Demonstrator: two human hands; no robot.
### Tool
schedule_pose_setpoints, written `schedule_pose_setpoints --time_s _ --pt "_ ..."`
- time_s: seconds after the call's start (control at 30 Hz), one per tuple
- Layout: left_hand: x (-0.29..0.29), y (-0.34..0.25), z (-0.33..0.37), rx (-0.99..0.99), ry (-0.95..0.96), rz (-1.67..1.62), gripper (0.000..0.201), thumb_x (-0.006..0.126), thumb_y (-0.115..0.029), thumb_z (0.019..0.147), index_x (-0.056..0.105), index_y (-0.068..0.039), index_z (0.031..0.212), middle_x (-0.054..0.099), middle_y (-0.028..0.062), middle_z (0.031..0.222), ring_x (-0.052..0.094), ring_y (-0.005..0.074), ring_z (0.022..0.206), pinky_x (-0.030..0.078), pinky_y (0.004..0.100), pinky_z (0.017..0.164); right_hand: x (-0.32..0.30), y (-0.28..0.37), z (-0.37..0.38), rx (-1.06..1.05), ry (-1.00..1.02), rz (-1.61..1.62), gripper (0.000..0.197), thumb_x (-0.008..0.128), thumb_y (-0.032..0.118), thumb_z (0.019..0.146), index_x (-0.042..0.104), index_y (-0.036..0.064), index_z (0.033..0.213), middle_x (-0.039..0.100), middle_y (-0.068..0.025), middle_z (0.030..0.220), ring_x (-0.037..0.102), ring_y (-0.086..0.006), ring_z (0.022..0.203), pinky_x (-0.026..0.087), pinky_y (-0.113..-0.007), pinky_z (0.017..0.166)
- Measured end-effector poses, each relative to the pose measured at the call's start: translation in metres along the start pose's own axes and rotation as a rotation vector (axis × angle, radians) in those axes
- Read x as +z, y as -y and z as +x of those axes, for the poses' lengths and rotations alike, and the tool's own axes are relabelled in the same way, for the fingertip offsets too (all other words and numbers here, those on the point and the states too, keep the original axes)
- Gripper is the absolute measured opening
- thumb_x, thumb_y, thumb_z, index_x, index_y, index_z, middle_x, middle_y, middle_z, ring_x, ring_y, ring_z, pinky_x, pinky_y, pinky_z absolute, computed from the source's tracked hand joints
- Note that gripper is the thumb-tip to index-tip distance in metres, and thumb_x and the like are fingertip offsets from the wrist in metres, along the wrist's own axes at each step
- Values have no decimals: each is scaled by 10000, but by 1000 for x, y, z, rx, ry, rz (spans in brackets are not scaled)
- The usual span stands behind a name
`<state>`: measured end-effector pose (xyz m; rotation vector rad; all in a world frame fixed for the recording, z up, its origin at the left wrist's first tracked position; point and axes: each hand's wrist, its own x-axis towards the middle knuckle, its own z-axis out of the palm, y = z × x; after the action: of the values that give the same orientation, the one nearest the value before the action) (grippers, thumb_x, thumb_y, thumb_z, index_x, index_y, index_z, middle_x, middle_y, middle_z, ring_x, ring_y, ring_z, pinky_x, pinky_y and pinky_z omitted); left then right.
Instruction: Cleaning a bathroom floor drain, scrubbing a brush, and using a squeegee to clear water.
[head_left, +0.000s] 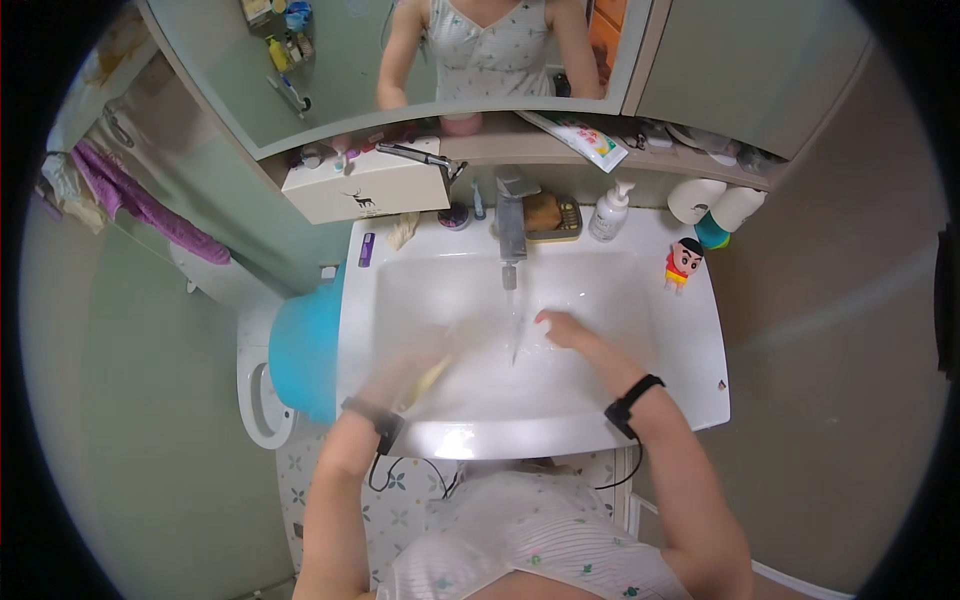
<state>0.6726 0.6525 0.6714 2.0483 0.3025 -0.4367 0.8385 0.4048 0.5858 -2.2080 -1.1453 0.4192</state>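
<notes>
Inside the white sink (690,370), my left hand (425,358) is over the left part of the basin, its fingers hazy and indistinct. Right against its inner side is a long pale yellow thing (428,382). Its kind, and whether the fingers grip it, I cannot make out. My right hand (563,329) is right of the falling water (515,330), fingers curled inward; whether anything is in them is hidden. The water comes from the grey faucet (511,232) at the back middle of the sink. Black bands circle both wrists.
Along the sink's back stand a soap dish (570,222), a white pump bottle (609,212) and a cartoon figure (683,263). A toothpaste tube (590,141) overhangs the shelf, beside a white box (370,187). A blue basin (305,350) and toilet (262,400) are left.
</notes>
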Motion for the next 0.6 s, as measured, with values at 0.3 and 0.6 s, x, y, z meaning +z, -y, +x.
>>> schedule_pose_setpoints --time_s 0.3,0.6 --pt "6 -25 -37 -43 -34 -178 173 530 -169 747 548 -47 625 463 -13 527 343 56 435 272 201 395 66 31 43 335 398 -517 213 432 111 730 545 71 907 568 -128 853 547 -291 799 441 -381 662" --pt "9 -10 -31 -182 -21 -158 138 541 -167 738 559 -46 673 482 -9 537 363 56 438 283 207 392 34 53 22 961 287 1379 338 465 23 715 345 -51 1022 504 -216 880 548 -336 757 467 -383 697"
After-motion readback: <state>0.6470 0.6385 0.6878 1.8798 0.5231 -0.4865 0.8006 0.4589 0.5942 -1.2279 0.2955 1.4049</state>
